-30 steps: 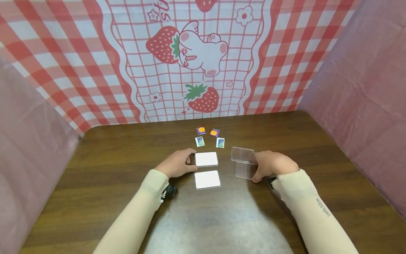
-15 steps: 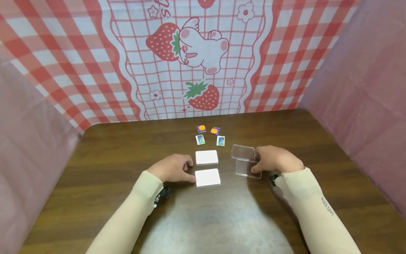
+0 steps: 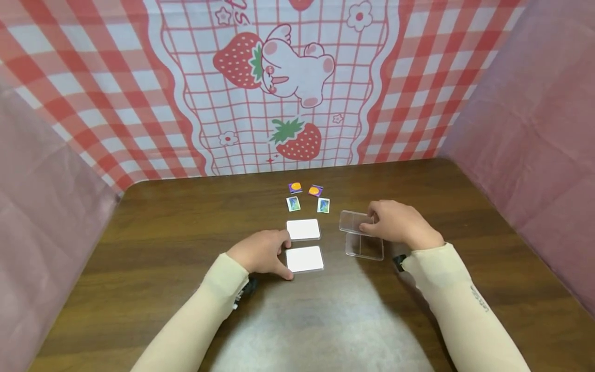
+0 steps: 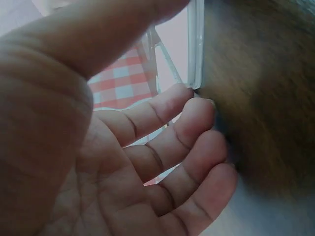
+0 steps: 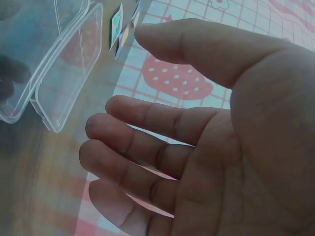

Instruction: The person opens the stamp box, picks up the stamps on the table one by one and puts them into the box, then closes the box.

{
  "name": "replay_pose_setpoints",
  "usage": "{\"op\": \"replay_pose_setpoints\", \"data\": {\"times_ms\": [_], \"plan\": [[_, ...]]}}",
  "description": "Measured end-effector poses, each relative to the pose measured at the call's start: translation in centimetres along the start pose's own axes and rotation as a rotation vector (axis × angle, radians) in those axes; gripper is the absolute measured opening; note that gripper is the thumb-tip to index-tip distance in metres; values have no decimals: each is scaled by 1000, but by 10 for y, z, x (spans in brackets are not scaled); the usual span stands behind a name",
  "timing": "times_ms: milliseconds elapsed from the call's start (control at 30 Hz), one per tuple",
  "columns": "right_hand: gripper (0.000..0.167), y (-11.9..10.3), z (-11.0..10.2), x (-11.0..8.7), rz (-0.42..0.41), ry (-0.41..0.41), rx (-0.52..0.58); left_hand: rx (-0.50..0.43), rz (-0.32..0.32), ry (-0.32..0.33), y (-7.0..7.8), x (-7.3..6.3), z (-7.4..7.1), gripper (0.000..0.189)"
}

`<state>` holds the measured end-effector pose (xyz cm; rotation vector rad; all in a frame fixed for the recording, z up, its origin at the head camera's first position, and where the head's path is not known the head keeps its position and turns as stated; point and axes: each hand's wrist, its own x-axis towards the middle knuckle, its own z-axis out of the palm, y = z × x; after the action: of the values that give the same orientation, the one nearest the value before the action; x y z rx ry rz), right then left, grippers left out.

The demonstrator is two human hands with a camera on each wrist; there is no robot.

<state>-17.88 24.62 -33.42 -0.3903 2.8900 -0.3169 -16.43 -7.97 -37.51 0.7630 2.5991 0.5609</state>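
Two flat white rectangles with clear rims, the farther white panel (image 3: 303, 229) and the nearer white panel (image 3: 304, 259), lie at the table's middle. Along their left edges my left hand (image 3: 262, 253) spreads its thumb and forefinger, the thumb by the nearer panel's corner. In the left wrist view, a fingertip meets the corner of a clear plastic edge (image 4: 196, 49), and the fingers (image 4: 197, 118) bend loosely. A clear open plastic case (image 3: 364, 246) stands on the right. My right hand (image 3: 401, 223) is over its right side; the right wrist view shows loose fingers holding nothing.
Beyond the panels lie two purple-and-orange squares, a left one (image 3: 295, 187) and a right one (image 3: 315, 190), and two white-bordered blue-green pictures, left (image 3: 293, 203) and right (image 3: 323, 205). A strawberry-print cloth (image 3: 279, 119) hangs behind the brown table (image 3: 186, 217).
My left hand drew back, then moved right and nearer, its thumb now by the nearer panel. My right hand slid up from the clear case's near half to its far half.
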Motion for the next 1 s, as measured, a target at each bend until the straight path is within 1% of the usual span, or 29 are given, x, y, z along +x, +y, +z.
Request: {"op": "replay_pose_setpoints", "data": {"times_ms": [67, 233, 333, 533, 733, 833, 933, 1000], "plan": [[37, -1, 1, 1, -12, 11, 5, 0, -2, 9, 0, 0, 1, 51], [38, -4, 3, 2, -18, 8, 11, 7, 8, 24, -3, 1, 3, 46], [38, -4, 4, 2, -22, 22, 8, 11, 10, 27, -4, 2, 4, 46], [36, -4, 5, 3, -30, 68, 8, 10, -12, 24, -5, 3, 4, 47], [35, -6, 4, 2, -32, 81, 7, 2, -23, 30, -6, 4, 3, 48], [28, -7, 2, 2, -50, 121, 4, -3, -23, 31, -7, 4, 3, 48], [18, -6, 1, 3, -72, 188, 4, -9, -21, 35, -7, 4, 2, 49], [16, -6, 2, 4, -83, 234, 14, -13, -21, 39, -7, 4, 2, 49]]}}
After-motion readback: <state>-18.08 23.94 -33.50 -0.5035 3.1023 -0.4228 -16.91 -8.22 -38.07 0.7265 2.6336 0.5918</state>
